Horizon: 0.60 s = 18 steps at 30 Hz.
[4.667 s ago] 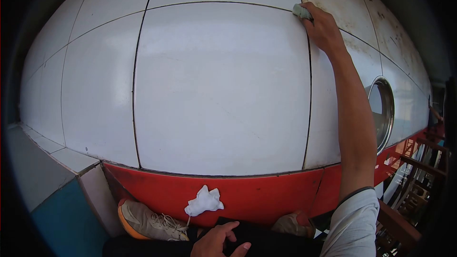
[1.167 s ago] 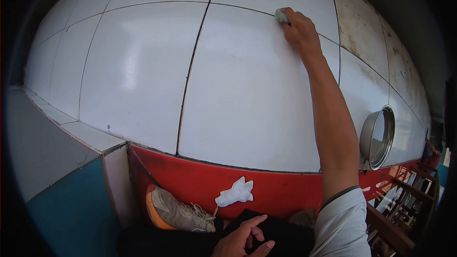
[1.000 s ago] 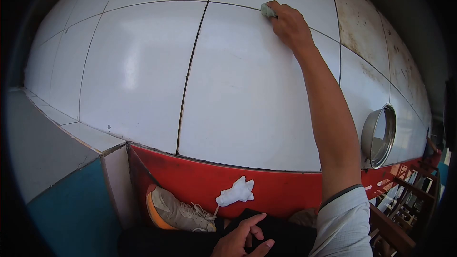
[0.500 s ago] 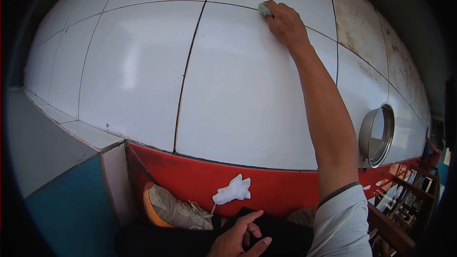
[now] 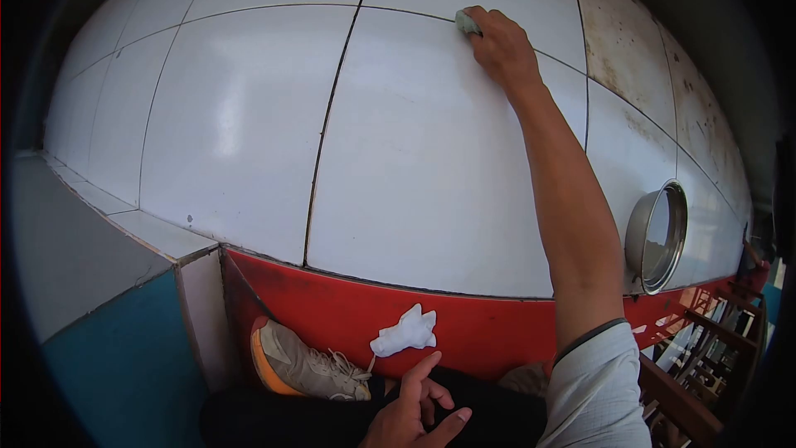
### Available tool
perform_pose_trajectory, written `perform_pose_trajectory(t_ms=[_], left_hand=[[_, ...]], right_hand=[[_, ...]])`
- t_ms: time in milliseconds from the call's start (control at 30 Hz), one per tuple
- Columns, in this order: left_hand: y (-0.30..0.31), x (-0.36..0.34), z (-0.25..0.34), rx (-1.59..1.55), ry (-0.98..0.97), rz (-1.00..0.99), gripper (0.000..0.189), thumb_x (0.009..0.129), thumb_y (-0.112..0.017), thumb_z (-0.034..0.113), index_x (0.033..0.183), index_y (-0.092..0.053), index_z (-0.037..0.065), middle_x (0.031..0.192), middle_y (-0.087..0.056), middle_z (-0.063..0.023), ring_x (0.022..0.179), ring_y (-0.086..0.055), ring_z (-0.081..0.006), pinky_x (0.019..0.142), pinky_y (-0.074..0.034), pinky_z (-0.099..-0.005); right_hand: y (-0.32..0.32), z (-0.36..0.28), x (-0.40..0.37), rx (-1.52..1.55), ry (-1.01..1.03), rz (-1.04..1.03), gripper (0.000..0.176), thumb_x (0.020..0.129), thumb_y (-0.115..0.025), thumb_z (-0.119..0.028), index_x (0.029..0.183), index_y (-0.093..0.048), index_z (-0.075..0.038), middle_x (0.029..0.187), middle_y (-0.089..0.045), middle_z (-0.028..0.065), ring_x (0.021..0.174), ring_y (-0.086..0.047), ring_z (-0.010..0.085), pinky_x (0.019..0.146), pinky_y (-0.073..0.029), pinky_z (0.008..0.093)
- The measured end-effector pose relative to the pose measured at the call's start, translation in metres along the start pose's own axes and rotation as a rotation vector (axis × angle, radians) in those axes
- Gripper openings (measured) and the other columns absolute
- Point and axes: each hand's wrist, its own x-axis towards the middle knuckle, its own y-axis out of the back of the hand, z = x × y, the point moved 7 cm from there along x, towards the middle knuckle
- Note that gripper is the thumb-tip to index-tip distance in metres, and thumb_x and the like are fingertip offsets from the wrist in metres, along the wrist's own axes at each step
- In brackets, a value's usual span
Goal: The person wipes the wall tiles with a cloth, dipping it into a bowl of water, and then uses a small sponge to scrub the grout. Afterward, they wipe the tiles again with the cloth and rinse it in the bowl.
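Observation:
My right hand [image 5: 502, 48] is closed around a pale green pad [image 5: 468, 23], possibly a sponge, and presses it on the white tiled surface [image 5: 414, 149]. The pad lies right at the dark joint line between two tiles, and the fingers hide part of it. Down by my lap, my left hand [image 5: 419, 411] holds nothing; its fingers are loosely bent and apart. To the right of my right forearm stands a steel basin [image 5: 637, 241], apparently with water in it.
Brown stains mark the tiles [image 5: 618, 29] at the far right. A red front panel [image 5: 489, 332] runs below the tile edge, with a white patch [image 5: 406, 330] on it. My shoe [image 5: 303, 361] is at lower left. Brown wooden furniture [image 5: 680, 398] stands at lower right.
My right hand with the pad has shifted slightly to the right and down in view. My left hand's index finger has moved slightly up and left.

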Motion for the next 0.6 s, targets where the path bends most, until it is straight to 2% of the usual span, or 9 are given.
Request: perform_pose_trajectory(t_ms=[67, 167, 300, 400, 433, 533, 600], left_hand=[[0.001, 0.002, 0.0, -0.015, -0.043, 0.039, 0.08, 0.096, -0.069, 0.027, 0.158, -0.023, 0.008, 0.093, -0.056, -0.0051, 0.071, -0.05, -0.0131, 0.066, -0.044, -0.0262], [0.002, 0.002, 0.0, 0.019, -0.002, 0.047, 0.085, 0.096, -0.07, 0.023, 0.16, -0.017, 0.009, 0.094, -0.056, -0.0051, 0.073, -0.05, -0.0128, 0.067, -0.044, -0.0262], [0.002, 0.001, -0.005, -0.043, 0.061, 0.019, 0.087, 0.095, -0.071, 0.021, 0.161, -0.015, 0.01, 0.095, -0.055, -0.0053, 0.076, -0.049, -0.0128, 0.07, -0.043, -0.0264], [0.006, -0.001, -0.009, -0.087, 0.03, 0.037, 0.088, 0.095, -0.071, 0.023, 0.161, -0.014, 0.012, 0.095, -0.054, -0.0056, 0.076, -0.048, -0.013, 0.071, -0.043, -0.0267], [0.007, -0.001, -0.006, -0.092, 0.019, 0.037, 0.088, 0.095, -0.07, 0.023, 0.161, -0.013, 0.012, 0.095, -0.054, -0.0058, 0.076, -0.048, -0.013, 0.071, -0.043, -0.0268], [0.005, -0.006, -0.006, -0.125, -0.004, 0.023, 0.09, 0.095, -0.07, 0.024, 0.161, -0.012, 0.012, 0.096, -0.054, -0.0061, 0.076, -0.048, -0.0132, 0.071, -0.043, -0.0271], [0.003, -0.008, -0.006, -0.138, -0.015, 0.017, 0.091, 0.094, -0.071, 0.025, 0.161, -0.011, 0.012, 0.096, -0.054, -0.0064, 0.076, -0.048, -0.0137, 0.071, -0.043, -0.0274]], right_hand=[[-0.014, -0.029, 0.015, 0.007, 0.004, -0.041, 0.025, 0.091, -0.056, -0.009, 0.114, -0.063, -0.012, 0.094, -0.066, 0.0151, 0.087, -0.067, 0.036, 0.076, -0.056, 0.0457], [-0.034, -0.069, 0.033, 0.005, 0.002, -0.088, 0.022, 0.092, -0.056, -0.009, 0.113, -0.062, -0.01, 0.095, -0.067, 0.0151, 0.089, -0.067, 0.0363, 0.075, -0.056, 0.0462], [-0.035, -0.083, 0.04, -0.04, 0.022, -0.104, 0.021, 0.091, -0.053, -0.005, 0.11, -0.061, -0.009, 0.095, -0.067, 0.0153, 0.087, -0.068, 0.0371, 0.073, -0.057, 0.0459], [-0.02, -0.063, 0.027, -0.069, -0.002, -0.096, 0.023, 0.09, -0.052, -0.004, 0.111, -0.062, -0.009, 0.095, -0.067, 0.0164, 0.087, -0.068, 0.0376, 0.074, -0.057, 0.0459], [-0.011, -0.054, 0.019, -0.076, 0.031, -0.021, 0.014, 0.09, -0.054, -0.004, 0.102, -0.063, -0.005, 0.093, -0.066, 0.0184, 0.084, -0.069, 0.0372, 0.069, -0.058, 0.046], [0.006, -0.021, 0.003, -0.173, -0.026, -0.082, 0.019, 0.09, -0.052, -0.003, 0.106, -0.062, -0.005, 0.094, -0.066, 0.0195, 0.085, -0.069, 0.0391, 0.072, -0.058, 0.0474], [0.007, -0.015, 0.0, -0.149, -0.037, -0.044, 0.02, 0.09, -0.052, -0.003, 0.106, -0.062, -0.006, 0.094, -0.066, 0.0197, 0.085, -0.069, 0.0397, 0.072, -0.058, 0.0477]])
